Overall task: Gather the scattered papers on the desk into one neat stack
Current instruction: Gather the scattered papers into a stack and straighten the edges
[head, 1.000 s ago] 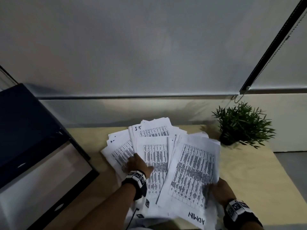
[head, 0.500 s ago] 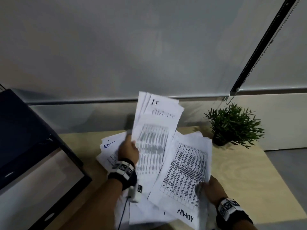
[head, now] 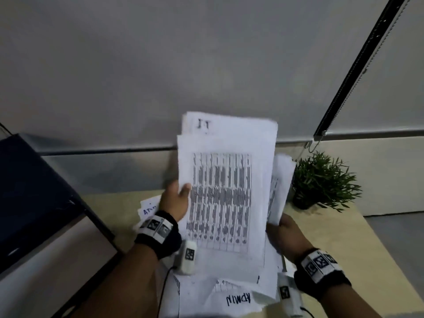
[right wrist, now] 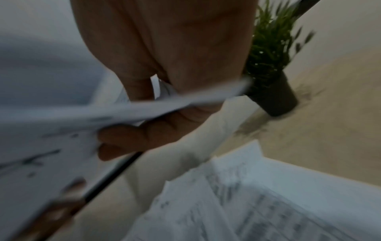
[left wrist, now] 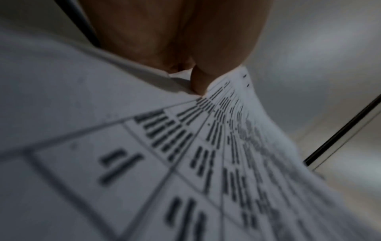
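A bundle of printed papers [head: 226, 198] with dark tables is raised off the wooden desk [head: 358, 244], tilted towards me. My left hand [head: 176, 200] grips its left edge, thumb on the front sheet; the left wrist view shows that thumb on the papers [left wrist: 144, 163]. My right hand [head: 286, 235] holds more sheets [head: 280, 187] at the bundle's right side; in the right wrist view its fingers [right wrist: 144, 133] curl round a sheaf [right wrist: 123, 112]. Loose sheets [head: 236, 299], one marked ADMIN, lie on the desk below, and another [head: 149, 207] lies behind my left wrist.
A potted green plant [head: 321, 180] stands at the desk's back right, close to the right-hand sheets. A dark open box or printer [head: 41, 203] fills the left side. A grey wall and a black blind rail [head: 358, 65] rise behind the desk.
Both hands have lifted papers off the desk. The left bundle moved right and up to the centre, and the right hand's sheets rose to stand beside it.
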{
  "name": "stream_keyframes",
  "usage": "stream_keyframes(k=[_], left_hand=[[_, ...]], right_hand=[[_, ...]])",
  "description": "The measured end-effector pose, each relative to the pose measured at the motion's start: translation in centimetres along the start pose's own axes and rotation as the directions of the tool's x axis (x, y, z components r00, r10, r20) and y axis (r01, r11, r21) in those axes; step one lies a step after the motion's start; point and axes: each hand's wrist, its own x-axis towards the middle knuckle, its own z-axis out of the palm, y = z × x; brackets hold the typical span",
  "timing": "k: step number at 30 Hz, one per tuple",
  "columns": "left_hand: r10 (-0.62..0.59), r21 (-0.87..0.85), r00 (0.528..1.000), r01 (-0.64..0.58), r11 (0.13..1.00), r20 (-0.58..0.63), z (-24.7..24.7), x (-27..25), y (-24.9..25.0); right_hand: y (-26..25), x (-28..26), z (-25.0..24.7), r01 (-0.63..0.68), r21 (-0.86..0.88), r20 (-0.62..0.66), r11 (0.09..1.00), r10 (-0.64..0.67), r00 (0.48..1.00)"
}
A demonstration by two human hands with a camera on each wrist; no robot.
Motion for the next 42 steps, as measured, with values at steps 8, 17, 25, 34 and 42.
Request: stream_keyframes(k=[8, 17, 25, 34, 42], left_hand=[[0.044, -0.163, 0.999, -0.040, 0.986, 0.021, 3.1, -2.1, 0.5], [0.170, -0.338, 0.971, -0.105, 0.935, 0.170, 5.9, -5.3, 2.5], [-0.423, 0.479, 0.905, 0.387, 0.788, -0.037, 3.5, -3.4, -9.6], [-0.414, 0.758, 0.866, 0.064, 0.649, 0.280, 4.7, -4.9, -13.0], [-0.451, 0.461, 0.892, 0.402, 0.791, -0.004, 6.8, -4.8, -10.0]], right_hand=[[-1.8, 1.2, 0.4, 0.080, 0.289, -0.047, 0.954, -0.069, 0.997], [2.8, 0.2, -0.4, 0.078, -0.144, -0.184, 0.986, -0.105, 0.977], [8.4, -2.0, -3.7, -0.242, 0.000, -0.280, 0.970, 0.232, 0.931], [14.0, 0.8, -4.4, -0.375, -0.200, -0.315, 0.905, 0.303, 0.900], [13.7, 0.4, -3.6, -0.360, -0.312, -0.328, 0.879, 0.256, 0.909]])
